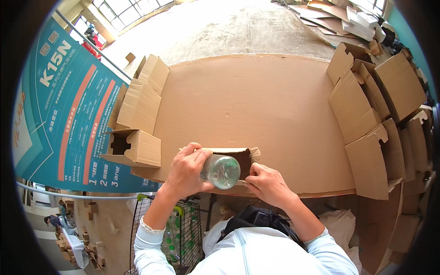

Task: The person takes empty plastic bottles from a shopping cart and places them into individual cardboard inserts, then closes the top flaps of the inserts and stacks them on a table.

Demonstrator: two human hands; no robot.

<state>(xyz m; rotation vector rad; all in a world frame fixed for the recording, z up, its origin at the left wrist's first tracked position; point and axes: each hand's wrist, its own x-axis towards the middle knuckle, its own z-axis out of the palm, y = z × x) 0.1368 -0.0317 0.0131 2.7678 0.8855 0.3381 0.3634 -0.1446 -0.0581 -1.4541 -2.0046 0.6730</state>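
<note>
A clear, round-bottomed bottle (223, 172) is in my left hand (184, 170), whose fingers wrap round it from the left. It is tilted, with its base end toward me, so its neck is hidden. Right behind it, at the table's near edge, an open cardboard box (255, 154) lies with its dark inside showing; whether the bottle reaches into it I cannot tell. My right hand (268, 183) pinches the box's near right edge between thumb and fingers.
The table (247, 101) has a brown cardboard top. Small open cartons (145, 149) line its left side, more cartons (366, 142) its right. Below the near edge stands a wire cart (190, 229) with green-capped bottles (172, 233). A teal banner (68, 123) is at left; a person (57, 221) works beyond.
</note>
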